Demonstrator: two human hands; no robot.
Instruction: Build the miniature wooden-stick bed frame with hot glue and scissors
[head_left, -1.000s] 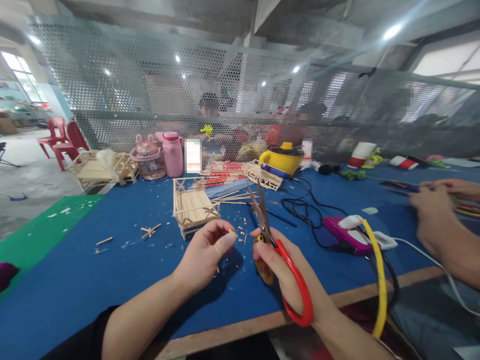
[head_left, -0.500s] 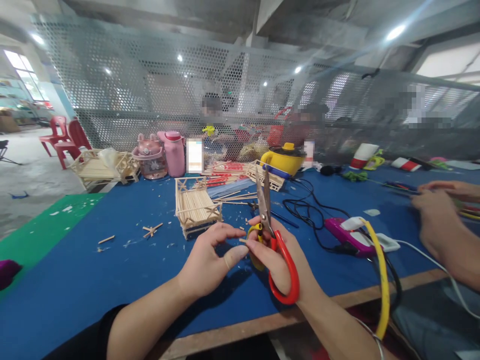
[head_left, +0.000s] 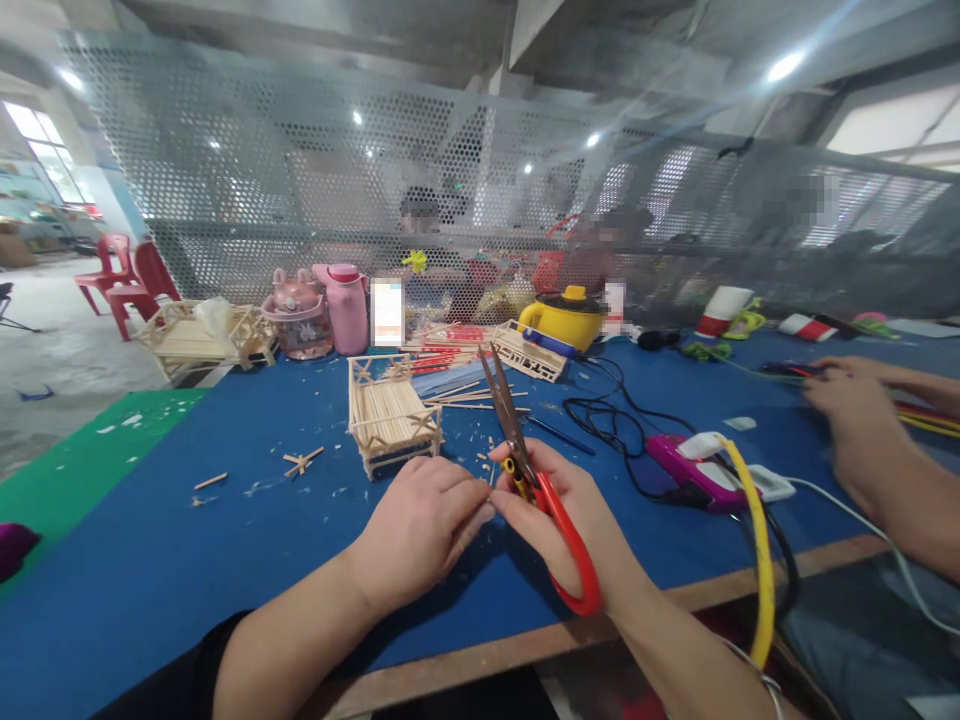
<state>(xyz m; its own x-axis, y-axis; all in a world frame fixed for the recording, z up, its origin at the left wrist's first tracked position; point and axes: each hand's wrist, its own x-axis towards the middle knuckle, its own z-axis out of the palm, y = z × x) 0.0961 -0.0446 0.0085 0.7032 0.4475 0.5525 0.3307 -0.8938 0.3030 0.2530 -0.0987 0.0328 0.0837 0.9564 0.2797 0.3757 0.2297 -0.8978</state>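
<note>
R hand point(head_left: 559, 505) gripping red scissors point(head_left: 551, 510), L hand point(head_left: 420, 525) pinched shut, contents unclear, no legible text

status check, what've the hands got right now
Right hand grips red-handled scissors, blades up, nearly closed. Left hand fingers pinched at right fingertips; anything held too small to tell. Stick frame just behind.

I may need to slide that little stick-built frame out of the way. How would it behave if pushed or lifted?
The stick-built frame is probably very light, being thin wooden sticks, so it should slide easily on the blue table. It looks fragile: the slim corner braces could snap or come unglued if squeezed. Its wide, low base makes tipping unlikely.
</note>
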